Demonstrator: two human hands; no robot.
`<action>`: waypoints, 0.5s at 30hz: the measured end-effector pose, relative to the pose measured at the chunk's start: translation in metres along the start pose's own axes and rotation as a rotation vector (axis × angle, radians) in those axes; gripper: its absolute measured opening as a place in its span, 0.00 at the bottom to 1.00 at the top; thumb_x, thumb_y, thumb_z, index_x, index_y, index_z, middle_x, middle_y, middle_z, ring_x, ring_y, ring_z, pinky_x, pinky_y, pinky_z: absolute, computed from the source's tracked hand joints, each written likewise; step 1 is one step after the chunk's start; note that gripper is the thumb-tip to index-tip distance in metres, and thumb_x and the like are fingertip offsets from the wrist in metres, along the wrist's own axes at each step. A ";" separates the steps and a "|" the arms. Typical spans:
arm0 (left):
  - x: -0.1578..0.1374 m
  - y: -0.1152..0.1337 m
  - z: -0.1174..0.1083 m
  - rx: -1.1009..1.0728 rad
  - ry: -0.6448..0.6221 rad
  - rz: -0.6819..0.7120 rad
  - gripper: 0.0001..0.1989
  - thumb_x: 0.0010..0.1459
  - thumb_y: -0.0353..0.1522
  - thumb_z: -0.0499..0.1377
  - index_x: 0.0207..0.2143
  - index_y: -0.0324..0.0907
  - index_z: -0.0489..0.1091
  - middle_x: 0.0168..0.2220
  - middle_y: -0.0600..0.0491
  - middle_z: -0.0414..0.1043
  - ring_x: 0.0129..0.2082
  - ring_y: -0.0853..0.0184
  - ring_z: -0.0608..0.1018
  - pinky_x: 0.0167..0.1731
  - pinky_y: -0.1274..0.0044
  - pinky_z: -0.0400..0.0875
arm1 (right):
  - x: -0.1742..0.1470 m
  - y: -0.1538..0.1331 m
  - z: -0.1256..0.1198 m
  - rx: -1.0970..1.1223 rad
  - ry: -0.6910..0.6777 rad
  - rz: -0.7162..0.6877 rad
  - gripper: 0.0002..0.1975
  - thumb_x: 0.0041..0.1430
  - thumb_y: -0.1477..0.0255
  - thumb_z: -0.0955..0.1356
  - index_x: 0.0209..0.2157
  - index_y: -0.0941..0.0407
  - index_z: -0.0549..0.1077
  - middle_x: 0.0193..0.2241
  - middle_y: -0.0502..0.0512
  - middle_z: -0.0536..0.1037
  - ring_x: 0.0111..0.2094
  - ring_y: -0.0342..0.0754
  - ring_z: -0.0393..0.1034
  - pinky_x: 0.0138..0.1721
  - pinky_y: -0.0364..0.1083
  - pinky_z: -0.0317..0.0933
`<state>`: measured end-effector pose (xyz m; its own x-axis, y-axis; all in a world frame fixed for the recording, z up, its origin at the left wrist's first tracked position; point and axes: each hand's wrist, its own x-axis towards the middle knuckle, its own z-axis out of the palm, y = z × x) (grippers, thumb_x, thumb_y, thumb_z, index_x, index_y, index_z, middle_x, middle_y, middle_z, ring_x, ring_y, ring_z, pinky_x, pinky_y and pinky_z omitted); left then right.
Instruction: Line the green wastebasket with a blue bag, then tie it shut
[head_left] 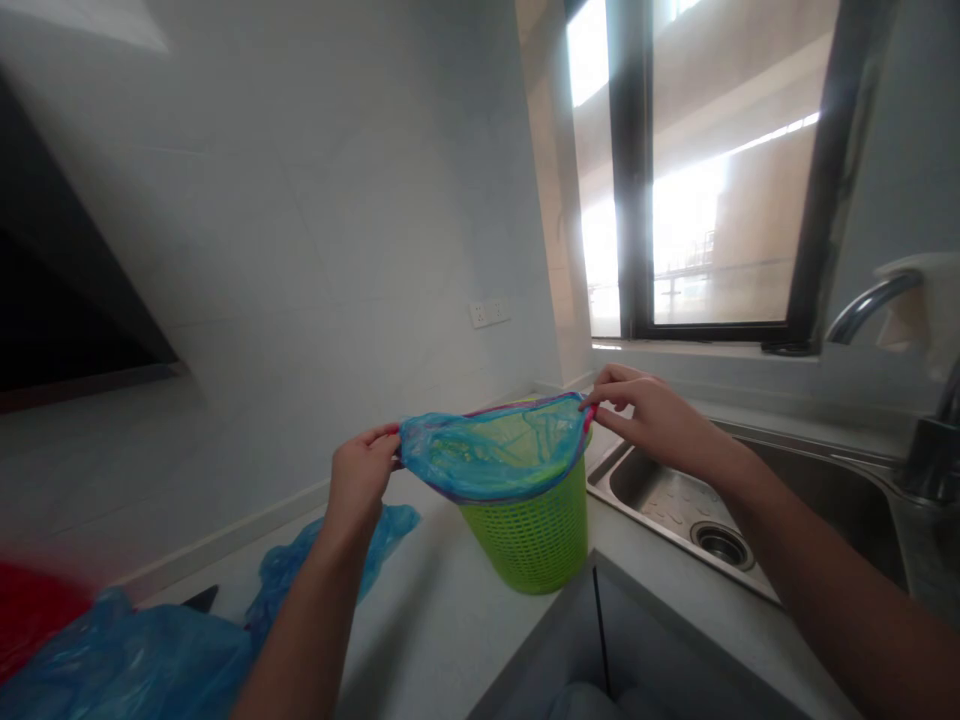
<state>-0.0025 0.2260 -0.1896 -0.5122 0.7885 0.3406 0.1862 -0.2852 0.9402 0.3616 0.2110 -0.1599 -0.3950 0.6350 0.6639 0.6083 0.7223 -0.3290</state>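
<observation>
A green mesh basket [536, 540] stands on the white countertop, with a translucent blue garbage bag [487, 465] stretched over its mouth. The bag has a pink and purple edge, and its middle sags into the basket. My left hand [365, 460] pinches the bag's edge and pulls it out to the left, past the basket's rim. At the right side of the rim, my right hand [626, 400] grips the opposite edge between thumb and fingers. Both hands are closed on the bag.
A steel sink [675, 490] with a faucet [874, 300] lies to the right, under a window [735, 200]. Crumpled blue bags [150, 655] and a red bag [37, 610] lie at the lower left. A wall socket [489, 313] sits behind the basket.
</observation>
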 end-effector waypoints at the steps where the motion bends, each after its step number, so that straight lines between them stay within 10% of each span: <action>1: 0.000 0.000 0.000 0.006 -0.014 -0.009 0.13 0.41 0.32 0.65 0.33 0.38 0.78 0.27 0.51 0.76 0.27 0.66 0.76 0.28 0.76 0.70 | 0.001 0.001 0.001 -0.004 0.044 0.013 0.12 0.64 0.71 0.65 0.38 0.54 0.82 0.35 0.55 0.75 0.33 0.47 0.68 0.38 0.46 0.60; 11: 0.007 0.013 -0.001 -0.412 0.011 -0.278 0.03 0.52 0.24 0.61 0.27 0.38 0.73 0.25 0.53 0.74 0.23 0.73 0.74 0.25 0.83 0.72 | 0.006 0.007 0.018 0.630 0.384 0.276 0.07 0.60 0.70 0.67 0.39 0.56 0.73 0.18 0.46 0.72 0.21 0.42 0.64 0.25 0.42 0.58; 15: 0.001 0.031 -0.004 -0.593 -0.062 -0.350 0.08 0.54 0.19 0.58 0.29 0.38 0.71 0.27 0.51 0.75 0.26 0.72 0.77 0.29 0.83 0.76 | 0.005 0.005 0.016 0.755 0.271 0.248 0.06 0.58 0.70 0.69 0.35 0.54 0.67 0.14 0.42 0.67 0.16 0.39 0.58 0.20 0.40 0.53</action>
<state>-0.0004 0.2162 -0.1601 -0.4069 0.9129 0.0332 -0.4799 -0.2445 0.8425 0.3515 0.2219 -0.1689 -0.0722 0.7817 0.6195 -0.0069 0.6207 -0.7840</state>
